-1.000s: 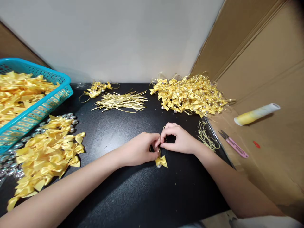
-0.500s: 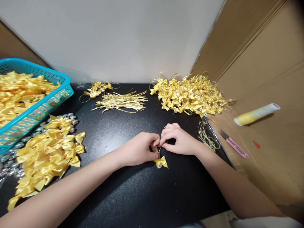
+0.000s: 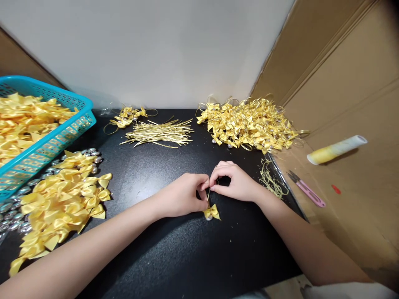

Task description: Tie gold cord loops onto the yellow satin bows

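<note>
Over the middle of the black table, my left hand (image 3: 187, 195) and my right hand (image 3: 233, 181) meet, both with fingers pinched. Between their fingertips runs a thin gold cord (image 3: 208, 193). From it hangs a yellow ribbon bow (image 3: 214, 211) with a silvery bead at its lower edge, just below my left fingertips. My left thumb and fingers close on the cord above the bow. The right thumb and index finger pinch the cord higher up, and part of it is hidden by the fingers.
On the left stand a blue basket (image 3: 46, 145) of yellow bows, loose bows (image 3: 62, 199) and silver beads (image 3: 18, 216). Behind lie cut gold cords (image 3: 158, 133) and a heap of looped bows (image 3: 249, 124). Thread scraps (image 3: 271, 180), pink snips (image 3: 307, 191) and a tube (image 3: 338, 149) are at right.
My right hand has shifted very slightly left and up at the cord. The bow still hangs below my left fingertips, almost unmoved.
</note>
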A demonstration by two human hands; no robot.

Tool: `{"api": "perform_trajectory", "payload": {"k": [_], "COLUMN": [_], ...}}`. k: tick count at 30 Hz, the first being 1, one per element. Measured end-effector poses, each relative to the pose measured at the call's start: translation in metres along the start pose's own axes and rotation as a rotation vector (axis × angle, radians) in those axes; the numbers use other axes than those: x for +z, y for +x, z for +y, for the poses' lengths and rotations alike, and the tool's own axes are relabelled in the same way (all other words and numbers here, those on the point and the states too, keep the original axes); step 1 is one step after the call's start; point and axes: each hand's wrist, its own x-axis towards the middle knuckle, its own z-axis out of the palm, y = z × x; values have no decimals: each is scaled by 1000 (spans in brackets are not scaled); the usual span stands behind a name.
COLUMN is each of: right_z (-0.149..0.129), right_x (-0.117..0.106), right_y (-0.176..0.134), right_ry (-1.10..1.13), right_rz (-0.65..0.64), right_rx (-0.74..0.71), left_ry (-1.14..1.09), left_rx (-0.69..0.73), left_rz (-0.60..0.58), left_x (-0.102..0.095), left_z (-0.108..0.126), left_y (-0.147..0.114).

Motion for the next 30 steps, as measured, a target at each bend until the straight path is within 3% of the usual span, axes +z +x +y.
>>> {"api": "perform_trajectory", "payload": {"k": [30], "right_z": [9], "right_x": [4], "right_y": [1], "right_ry": [17], "right_rz": [94], "right_rx": [73], "left_ry": [43], "left_rx": [47], "left_rz": [-39], "left_x": [9], "left_z": [4], "left_y": [-4]}}
